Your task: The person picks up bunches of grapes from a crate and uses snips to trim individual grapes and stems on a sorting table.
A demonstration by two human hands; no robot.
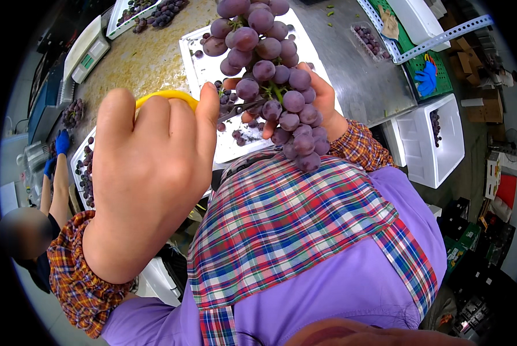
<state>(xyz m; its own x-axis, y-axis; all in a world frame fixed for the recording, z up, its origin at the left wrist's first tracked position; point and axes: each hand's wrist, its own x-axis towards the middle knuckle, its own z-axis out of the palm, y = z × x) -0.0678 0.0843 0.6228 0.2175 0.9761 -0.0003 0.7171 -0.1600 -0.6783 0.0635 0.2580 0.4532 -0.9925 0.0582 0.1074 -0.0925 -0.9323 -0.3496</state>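
Note:
A large bunch of purple grapes point(270, 86) hangs in front of my chest. My right hand point(322, 98) is behind it, its fingers partly hidden by the berries and closed around the bunch. My left hand point(154, 155) grips scissors with yellow handles point(169, 95). Their dark blades point(241, 108) point right and reach in among the grapes near a green stem; the tips are hidden, so whether they touch it I cannot tell. Below the bunch lies a white tray point(192, 57) with loose grapes and small clusters on it.
At left stand a white scale point(86, 55) and another white tray of grapes point(76, 179); a co-worker's blue-gloved hand point(62, 142) is beside them. At right are a clear punnet of grapes point(369, 41), a perforated metal bar point(443, 39), a blue glove point(426, 78) and a white foam box point(451, 141).

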